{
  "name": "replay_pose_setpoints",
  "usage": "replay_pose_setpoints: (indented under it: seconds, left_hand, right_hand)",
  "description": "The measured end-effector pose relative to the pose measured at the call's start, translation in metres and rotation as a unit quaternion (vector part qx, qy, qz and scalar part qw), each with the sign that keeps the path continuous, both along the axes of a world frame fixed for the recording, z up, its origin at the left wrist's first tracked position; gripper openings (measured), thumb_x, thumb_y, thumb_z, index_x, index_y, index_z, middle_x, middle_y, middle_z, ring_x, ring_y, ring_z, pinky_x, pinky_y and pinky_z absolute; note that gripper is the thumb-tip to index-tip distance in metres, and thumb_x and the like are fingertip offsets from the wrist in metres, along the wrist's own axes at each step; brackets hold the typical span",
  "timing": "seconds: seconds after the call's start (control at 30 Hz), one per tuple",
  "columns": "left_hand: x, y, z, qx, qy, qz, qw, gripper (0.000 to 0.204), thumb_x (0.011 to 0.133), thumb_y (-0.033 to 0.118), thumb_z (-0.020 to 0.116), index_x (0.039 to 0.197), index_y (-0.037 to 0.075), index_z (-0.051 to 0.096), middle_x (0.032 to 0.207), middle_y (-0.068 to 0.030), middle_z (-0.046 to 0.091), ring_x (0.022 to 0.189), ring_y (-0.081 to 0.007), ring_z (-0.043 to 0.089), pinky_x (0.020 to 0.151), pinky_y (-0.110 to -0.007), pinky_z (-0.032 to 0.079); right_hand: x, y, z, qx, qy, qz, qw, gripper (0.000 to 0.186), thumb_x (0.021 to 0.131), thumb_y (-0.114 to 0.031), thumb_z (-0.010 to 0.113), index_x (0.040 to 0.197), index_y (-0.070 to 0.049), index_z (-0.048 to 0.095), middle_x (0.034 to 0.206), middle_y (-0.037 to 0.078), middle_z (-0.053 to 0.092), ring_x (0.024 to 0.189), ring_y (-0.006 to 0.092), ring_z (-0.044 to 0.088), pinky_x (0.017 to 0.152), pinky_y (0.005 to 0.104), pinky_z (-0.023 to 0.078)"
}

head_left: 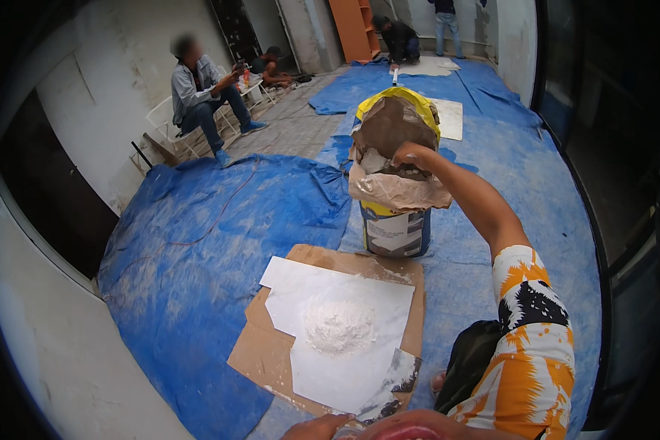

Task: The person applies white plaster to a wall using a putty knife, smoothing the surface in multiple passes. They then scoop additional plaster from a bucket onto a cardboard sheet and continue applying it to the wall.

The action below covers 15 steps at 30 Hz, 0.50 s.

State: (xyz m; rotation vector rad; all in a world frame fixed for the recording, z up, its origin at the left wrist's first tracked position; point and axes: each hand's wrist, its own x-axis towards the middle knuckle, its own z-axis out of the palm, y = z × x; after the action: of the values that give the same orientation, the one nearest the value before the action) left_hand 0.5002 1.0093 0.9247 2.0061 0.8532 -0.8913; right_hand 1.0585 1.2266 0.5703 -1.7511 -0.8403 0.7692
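A tall paper sack (pixel 396 233) with yellow and dark blue printing stands upright, its brown mouth torn wide and folded outward. My right hand (pixel 416 155) reaches into that mouth with its fingers curled; whatever they hold is hidden. Pale lumps (pixel 375 160) lie inside, beside the hand. Nearer to me, a mound of white powder (pixel 341 326) is heaped on a white sheet (pixel 330 381), which rests on brown cardboard (pixel 260 350). My left hand (pixel 319 427) is at the bottom edge, close to the sheet's near corner, with its fingers mostly cut off from view.
Blue tarps (pixel 198 235) cover much of the floor, with a thin reddish cord (pixel 224 209) across one. A person (pixel 202 95) sits on a white chair at the left. Others are at the back, one crouching (pixel 398 40) over a pale board. Dark-framed glass runs along the right.
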Motion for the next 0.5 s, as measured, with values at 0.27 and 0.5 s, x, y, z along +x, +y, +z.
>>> replay_pose_setpoints:
  seconds: [0.27, 0.5]
  left_hand:
    - [-0.044, -0.03, 0.01, 0.03, -0.043, -0.029, 0.998, 0.053, 0.083, 0.017, 0.061, 0.134, 0.004, 0.052, 0.123, -0.0265, 0.059, 0.114, -0.0397, 0.056, 0.099, -0.044, 0.044]
    - [-0.084, -0.038, -0.012, 0.11, -0.008, -0.075, 0.991, 0.053, 0.085, 0.022, 0.064, 0.135, 0.008, 0.052, 0.126, -0.0268, 0.057, 0.118, -0.0393, 0.054, 0.102, -0.044, 0.041]
  right_hand:
    - [-0.046, -0.061, 0.047, 0.012, 0.078, -0.103, 0.992, 0.028, 0.072, -0.009, 0.073, 0.099, -0.002, 0.075, 0.103, 0.013, 0.071, 0.097, 0.0263, 0.064, 0.085, 0.0381, 0.047]
    - [-0.077, -0.123, 0.043, 0.141, 0.011, -0.034, 0.989, 0.019, 0.075, -0.008, 0.071, 0.09, 0.004, 0.072, 0.083, 0.011, 0.068, 0.077, 0.0211, 0.061, 0.069, 0.0361, 0.048]
